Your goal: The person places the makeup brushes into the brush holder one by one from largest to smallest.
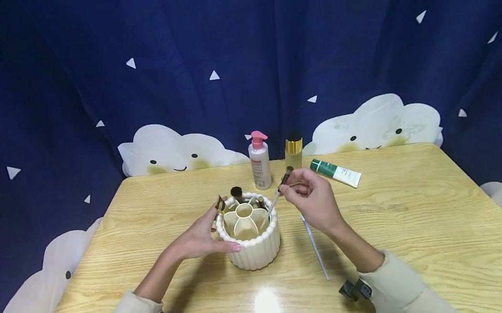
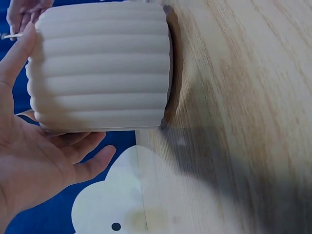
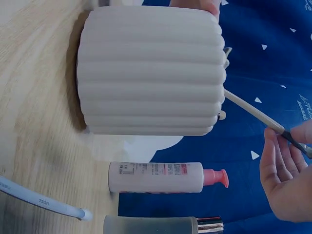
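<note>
A round white ribbed holder (image 1: 255, 255) with a flower-shaped divider stands mid-table. My left hand (image 1: 200, 239) holds it from the left, thumb along the front rim and fingers behind. In the left wrist view the thumb (image 2: 24, 51) touches the rim edge. My right hand (image 1: 318, 201) pinches a makeup brush (image 1: 274, 202) near its dark bristle end. The brush slants, its pale handle (image 3: 256, 110) running down into the holder's right side. Inside the holder also stand a dark-bristled brush (image 1: 236, 192) and a few other items, partly hidden by the divider.
Behind the holder stand a pink-pump bottle (image 1: 260, 168) and a gold-collared bottle (image 1: 294, 154). A green and white tube (image 1: 336, 172) lies to their right. One thin pale blue stick (image 1: 315, 248) lies on the wooden table (image 1: 412, 225), right of the holder.
</note>
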Available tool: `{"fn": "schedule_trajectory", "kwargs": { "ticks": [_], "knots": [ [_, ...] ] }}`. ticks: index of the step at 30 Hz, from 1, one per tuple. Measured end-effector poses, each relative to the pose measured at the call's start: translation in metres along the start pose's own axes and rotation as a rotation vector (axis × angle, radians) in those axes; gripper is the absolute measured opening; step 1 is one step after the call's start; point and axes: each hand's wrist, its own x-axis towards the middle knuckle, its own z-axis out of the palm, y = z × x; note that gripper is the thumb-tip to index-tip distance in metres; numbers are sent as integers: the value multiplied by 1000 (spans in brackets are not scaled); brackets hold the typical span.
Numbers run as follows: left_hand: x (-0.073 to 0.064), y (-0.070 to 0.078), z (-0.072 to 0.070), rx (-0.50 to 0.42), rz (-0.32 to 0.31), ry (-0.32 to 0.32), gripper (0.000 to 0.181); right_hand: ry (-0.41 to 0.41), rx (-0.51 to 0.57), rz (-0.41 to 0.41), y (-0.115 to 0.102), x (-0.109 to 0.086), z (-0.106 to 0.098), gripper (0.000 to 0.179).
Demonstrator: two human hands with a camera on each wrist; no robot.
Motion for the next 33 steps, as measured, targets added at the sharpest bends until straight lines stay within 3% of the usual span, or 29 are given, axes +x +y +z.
{"fn": "schedule_trajectory", "kwargs": {
  "ticks": [14,24,33],
  "knots": [
    [-1,2,-1,-20,-7,-6,116,-72,-129,15,13,-3,15,9],
    [-1,3,-1,-4,-25,-6,117,-111,-345,-45,20,-6,16,8],
    [-1,2,-1,-19,-14,-8,115,-127,-417,-104,23,-7,14,7]
  ]
}}
